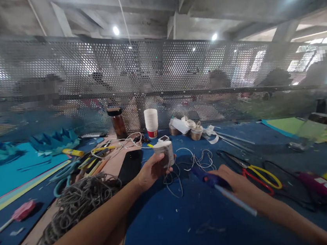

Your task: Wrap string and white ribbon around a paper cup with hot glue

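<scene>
My left hand [151, 171] is closed around a white paper cup [167, 150], thumb across its near side. Thin grey cord [205, 160] lies in loose loops on the blue table below and to the right of the cup. My right hand [230, 179] grips a dark blue glue gun [206, 177], a little blurred, its nozzle pointing toward the cord and cup. A pale glue stick [236, 200] sticks out of its rear. A gap separates the glue gun from the cup.
Left are a tangled grey cord bundle [83, 198], a black phone [130, 166] and scissors [61, 185]. A cup stack [151, 120] and a brown jar [118, 123] stand behind. Red-and-yellow-handled scissors [261, 176] and a magenta glue gun [326, 188] lie right. A perforated screen [157, 72] borders the back.
</scene>
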`<move>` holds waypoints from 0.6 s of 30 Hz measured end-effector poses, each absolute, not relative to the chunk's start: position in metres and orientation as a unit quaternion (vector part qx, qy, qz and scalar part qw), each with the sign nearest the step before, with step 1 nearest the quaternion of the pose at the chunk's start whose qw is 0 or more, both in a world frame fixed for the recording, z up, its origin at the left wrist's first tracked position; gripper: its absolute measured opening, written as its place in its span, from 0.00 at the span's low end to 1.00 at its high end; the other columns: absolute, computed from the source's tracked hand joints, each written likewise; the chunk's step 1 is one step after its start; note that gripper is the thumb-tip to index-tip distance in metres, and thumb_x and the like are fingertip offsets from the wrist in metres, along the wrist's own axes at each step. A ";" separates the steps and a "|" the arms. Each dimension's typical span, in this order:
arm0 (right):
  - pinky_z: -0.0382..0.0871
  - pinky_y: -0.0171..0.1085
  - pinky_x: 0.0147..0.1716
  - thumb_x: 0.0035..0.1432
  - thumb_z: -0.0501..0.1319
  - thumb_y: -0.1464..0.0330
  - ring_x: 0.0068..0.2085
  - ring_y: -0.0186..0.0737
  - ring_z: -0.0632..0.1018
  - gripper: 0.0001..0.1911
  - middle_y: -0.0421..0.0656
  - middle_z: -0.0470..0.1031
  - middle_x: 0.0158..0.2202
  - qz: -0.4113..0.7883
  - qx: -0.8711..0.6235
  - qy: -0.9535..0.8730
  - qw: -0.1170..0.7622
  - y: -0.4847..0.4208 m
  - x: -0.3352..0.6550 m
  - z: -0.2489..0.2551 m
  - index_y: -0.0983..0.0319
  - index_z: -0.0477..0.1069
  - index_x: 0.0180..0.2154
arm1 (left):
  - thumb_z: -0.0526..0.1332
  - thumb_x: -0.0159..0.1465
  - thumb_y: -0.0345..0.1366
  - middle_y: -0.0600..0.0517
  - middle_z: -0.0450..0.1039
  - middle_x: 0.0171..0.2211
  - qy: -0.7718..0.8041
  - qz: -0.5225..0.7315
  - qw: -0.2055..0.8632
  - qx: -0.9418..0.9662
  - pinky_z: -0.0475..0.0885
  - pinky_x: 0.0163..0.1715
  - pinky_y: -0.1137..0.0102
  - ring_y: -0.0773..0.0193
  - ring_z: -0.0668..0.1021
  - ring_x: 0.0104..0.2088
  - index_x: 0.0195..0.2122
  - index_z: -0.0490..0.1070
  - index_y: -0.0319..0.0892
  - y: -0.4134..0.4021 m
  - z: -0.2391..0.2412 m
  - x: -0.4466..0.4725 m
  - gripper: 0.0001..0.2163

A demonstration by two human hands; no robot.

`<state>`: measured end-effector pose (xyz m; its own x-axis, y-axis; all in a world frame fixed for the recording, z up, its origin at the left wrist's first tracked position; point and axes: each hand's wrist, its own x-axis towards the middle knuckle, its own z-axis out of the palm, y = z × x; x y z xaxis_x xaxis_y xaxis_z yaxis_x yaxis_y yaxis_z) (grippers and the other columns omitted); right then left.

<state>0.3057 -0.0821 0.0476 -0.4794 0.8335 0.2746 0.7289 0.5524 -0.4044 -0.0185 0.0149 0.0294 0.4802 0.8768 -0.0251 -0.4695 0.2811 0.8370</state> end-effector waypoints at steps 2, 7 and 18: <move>0.75 0.38 0.35 0.66 0.58 0.69 0.38 0.42 0.80 0.12 0.46 0.77 0.42 0.100 -0.494 -0.812 0.296 -0.067 0.302 0.053 0.58 0.74 0.50 | 0.66 0.64 0.41 0.39 0.79 0.51 0.247 0.443 0.763 0.401 0.75 0.33 0.68 0.62 0.81 0.32 0.58 0.71 0.40 0.016 0.028 -0.016 0.22; 0.71 0.37 0.27 0.69 0.57 0.58 0.25 0.39 0.76 0.16 0.40 0.74 0.22 0.189 -0.527 -0.734 0.385 -0.042 0.264 0.063 0.60 0.71 0.31 | 0.67 0.64 0.41 0.40 0.79 0.50 0.240 0.435 0.765 0.410 0.73 0.28 0.73 0.65 0.79 0.32 0.58 0.72 0.40 0.017 0.023 -0.012 0.21; 0.71 0.36 0.27 0.65 0.61 0.56 0.26 0.40 0.77 0.15 0.42 0.78 0.27 0.178 -0.495 -0.712 0.465 -0.038 0.232 0.042 0.60 0.77 0.35 | 0.67 0.64 0.41 0.42 0.78 0.50 0.229 0.438 0.746 0.447 0.73 0.28 0.73 0.63 0.78 0.37 0.58 0.71 0.41 0.016 0.018 -0.011 0.22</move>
<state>0.2324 -0.0384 0.0420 -0.0783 0.8703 0.4863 0.5396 0.4471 -0.7134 -0.0115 0.0158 0.0177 0.5111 0.8581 0.0494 -0.4481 0.2170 0.8672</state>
